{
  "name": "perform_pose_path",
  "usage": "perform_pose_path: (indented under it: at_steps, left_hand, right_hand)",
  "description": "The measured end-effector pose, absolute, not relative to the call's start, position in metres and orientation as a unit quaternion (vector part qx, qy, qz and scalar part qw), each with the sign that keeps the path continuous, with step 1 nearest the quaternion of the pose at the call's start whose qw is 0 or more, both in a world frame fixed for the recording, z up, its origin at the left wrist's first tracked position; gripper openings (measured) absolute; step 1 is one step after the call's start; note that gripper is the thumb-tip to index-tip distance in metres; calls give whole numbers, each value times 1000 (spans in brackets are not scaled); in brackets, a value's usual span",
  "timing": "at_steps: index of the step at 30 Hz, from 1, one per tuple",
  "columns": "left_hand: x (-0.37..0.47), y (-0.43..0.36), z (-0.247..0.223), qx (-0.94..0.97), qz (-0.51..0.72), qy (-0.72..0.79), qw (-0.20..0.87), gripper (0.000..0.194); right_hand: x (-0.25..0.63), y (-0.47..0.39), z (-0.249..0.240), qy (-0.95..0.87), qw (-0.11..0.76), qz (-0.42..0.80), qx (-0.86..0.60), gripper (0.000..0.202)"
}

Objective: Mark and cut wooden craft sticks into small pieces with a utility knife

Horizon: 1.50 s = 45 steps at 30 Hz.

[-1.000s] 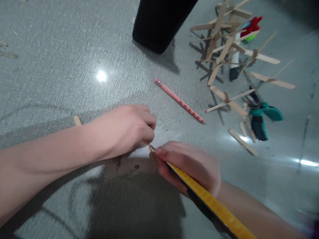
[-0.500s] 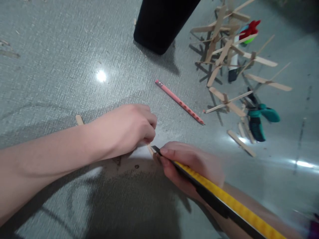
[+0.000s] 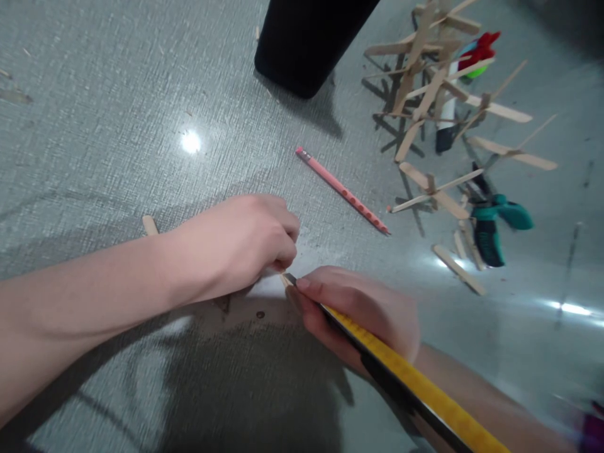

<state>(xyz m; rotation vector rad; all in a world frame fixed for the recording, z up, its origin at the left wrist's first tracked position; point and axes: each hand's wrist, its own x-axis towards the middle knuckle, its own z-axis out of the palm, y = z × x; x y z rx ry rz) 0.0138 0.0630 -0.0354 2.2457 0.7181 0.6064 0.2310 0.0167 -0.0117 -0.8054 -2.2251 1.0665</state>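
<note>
My left hand (image 3: pixel 257 229) is closed, knuckles up, pinching a thin wooden stick (image 3: pixel 285 281) against the table; most of the stick is hidden under the fingers. In my right hand (image 3: pixel 363 308) is a yellow and black utility knife (image 3: pixel 391 358), its handle running back toward the lower right. The grey blade (image 3: pixel 290 279) meets the short bit of stick that shows beside my left fingertips. A pink pencil (image 3: pixel 344 192) lies just beyond both hands.
Several wooden-stick crosses (image 3: pixel 427 94) stand at the upper right. Beside them are teal-handled pliers (image 3: pixel 491 233), a loose craft stick (image 3: pixel 458 270) and a red toy-like object (image 3: pixel 480 53). A black container (image 3: pixel 306 44) is at the top. Another stick end (image 3: pixel 150 224) shows behind my left forearm.
The knife in my right hand has slid slightly up and left along the stick, toward my left fingers. My left hand keeps its grip almost in place.
</note>
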Motion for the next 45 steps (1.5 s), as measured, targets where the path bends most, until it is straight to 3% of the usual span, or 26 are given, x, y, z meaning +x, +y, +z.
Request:
perform_pose_path:
  at_steps: [19, 32, 45]
  left_hand:
    - [12, 63, -35, 873, 219, 279, 334, 28]
    - [7, 54, -19, 905, 139, 311, 255, 18]
    - [-1, 56, -19, 907, 169, 246, 296, 25]
  right_hand:
    - [233, 17, -11, -807, 266, 435, -299, 29]
    - [252, 10, -21, -740, 378, 400, -386, 36]
    - [264, 6, -26, -668, 417, 424, -447, 22]
